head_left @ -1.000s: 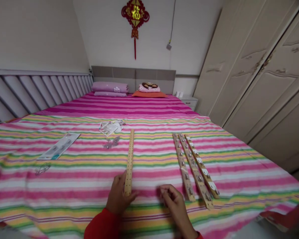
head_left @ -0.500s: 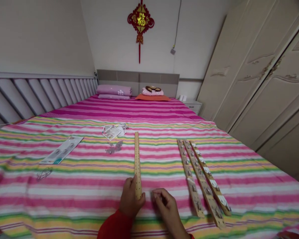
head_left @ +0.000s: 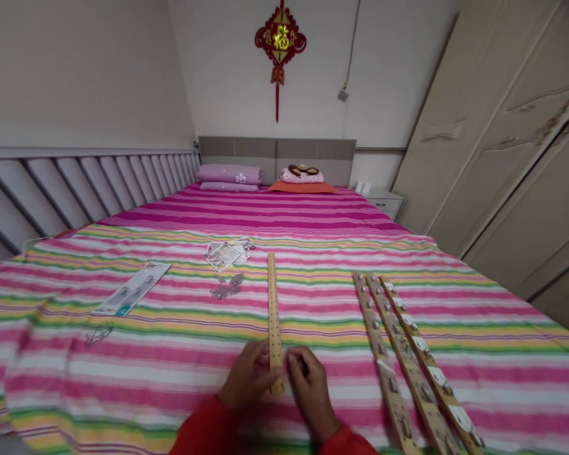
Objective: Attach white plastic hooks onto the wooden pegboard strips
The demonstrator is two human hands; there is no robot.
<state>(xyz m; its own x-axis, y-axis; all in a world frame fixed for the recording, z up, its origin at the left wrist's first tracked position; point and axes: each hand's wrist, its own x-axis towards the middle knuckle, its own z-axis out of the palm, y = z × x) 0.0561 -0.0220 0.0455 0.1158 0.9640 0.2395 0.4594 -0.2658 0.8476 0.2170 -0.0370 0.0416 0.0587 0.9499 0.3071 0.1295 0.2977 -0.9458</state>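
A narrow wooden strip (head_left: 273, 303) with rows of small holes lies lengthwise in front of me on the striped cloth. My left hand (head_left: 247, 377) grips its near end from the left side, with the thumb over its edge. Just right of that end is my right hand (head_left: 312, 387), its thumb and forefinger pinched together. Whatever is in the pinch, if anything, is too small to make out. Further right lie three similar wooden strips (head_left: 401, 343) fitted with metal hooks, the rightmost also with white pieces.
Beyond the strip sit small grey pieces (head_left: 227, 285) and a heap of clear and white packaging (head_left: 230, 253). On the left are a packaged card with hooks (head_left: 133, 289) and a tangle of thin wire (head_left: 99, 333). A bed rail (head_left: 109, 183) borders the left; wardrobes (head_left: 512, 145) stand right.
My view has shifted slightly left, so things appear further right. The right hand has come closer to the strip's near end, and the left hand's hold has loosened toward its left edge.
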